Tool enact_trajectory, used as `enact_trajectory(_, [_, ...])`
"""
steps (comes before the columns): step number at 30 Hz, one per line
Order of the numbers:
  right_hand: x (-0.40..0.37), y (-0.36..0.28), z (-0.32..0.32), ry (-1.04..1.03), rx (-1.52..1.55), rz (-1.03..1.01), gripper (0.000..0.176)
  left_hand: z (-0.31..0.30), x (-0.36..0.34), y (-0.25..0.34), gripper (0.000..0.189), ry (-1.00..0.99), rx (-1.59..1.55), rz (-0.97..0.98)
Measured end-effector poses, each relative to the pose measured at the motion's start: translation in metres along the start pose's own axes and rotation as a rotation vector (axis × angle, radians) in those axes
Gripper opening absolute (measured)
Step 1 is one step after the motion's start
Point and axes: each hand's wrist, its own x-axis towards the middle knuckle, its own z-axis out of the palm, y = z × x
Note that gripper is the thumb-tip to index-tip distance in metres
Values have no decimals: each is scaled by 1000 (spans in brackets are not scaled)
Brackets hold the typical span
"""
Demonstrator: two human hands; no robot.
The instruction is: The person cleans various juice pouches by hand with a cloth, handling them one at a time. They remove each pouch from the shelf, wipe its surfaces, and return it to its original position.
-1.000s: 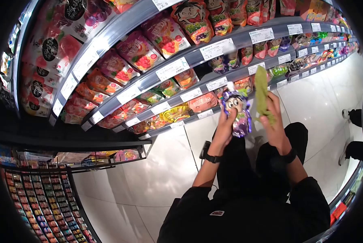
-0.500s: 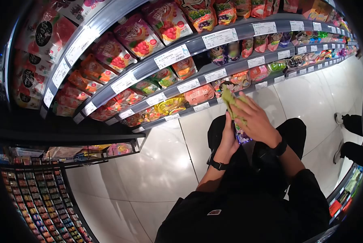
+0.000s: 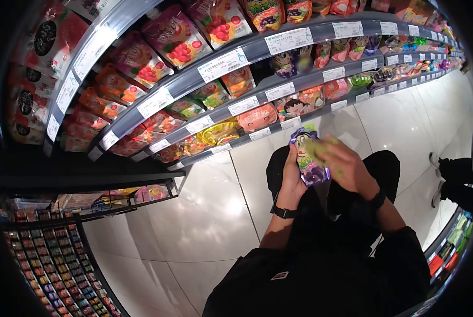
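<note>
A purple snack pouch point(image 3: 308, 158) with a cartoon face is gripped from the left side by my left hand point(image 3: 292, 177), which wears a black watch. My right hand point(image 3: 347, 166) presses a crumpled green cloth point(image 3: 321, 149) against the pouch's front right. Both hands are above my knees in black trousers, in front of the lowest shelf.
Grey store shelves point(image 3: 257, 50) with white price tags hold many bright snack pouches at upper left to right. A lower display rack point(image 3: 51, 259) of small packs stands at bottom left. Another person's dark shoes point(image 3: 455, 179) are at the right edge on the pale tiled floor.
My right hand came down from holding the green cloth up beside the pouch and now rubs it across the pouch. Both hands sank slightly toward my lap.
</note>
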Motion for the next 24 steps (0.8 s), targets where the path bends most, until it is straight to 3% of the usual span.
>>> enact_trajectory(1, [0, 3, 4, 25, 106, 131, 47, 11, -6, -2, 46, 0, -4, -18])
enact_trajectory(2, [-1, 4, 14, 26, 104, 135, 47, 8, -2, -6, 46, -1, -4, -22])
enact_trajectory(4, [1, 2, 37, 314, 721, 385, 41, 3, 9, -14, 44, 4, 50, 39])
enact_trajectory(5, [0, -5, 43, 334, 1043, 534, 43, 2, 11, -17, 40, 28, 149, 71])
enact_trajectory(6, [-2, -12, 47, 333, 1041, 534, 43, -1, 14, -22, 40, 28, 148, 71])
enact_trajectory(9, [-4, -20, 50, 336, 772, 345, 44, -4, 21, -37, 32, 84, 414, 511])
enact_trajectory(14, [6, -24, 41, 265, 555, 354, 43, 0, 1, -28, 37, 53, 389, 403])
enact_trajectory(16, [11, -22, 37, 223, 454, 360, 43, 1, -13, -27, 40, -81, 256, 112])
enact_trajectory(17, [15, -21, 34, 184, 412, 362, 42, -22, -7, -34, 48, -162, 288, 117])
enact_trajectory(22, [39, -8, 29, 117, 516, 452, 40, 3, -18, -33, 47, -138, 160, 170])
enact_trajectory(24, [34, -23, 29, -9, 255, 235, 36, -9, -12, -27, 46, -8, 17, 166])
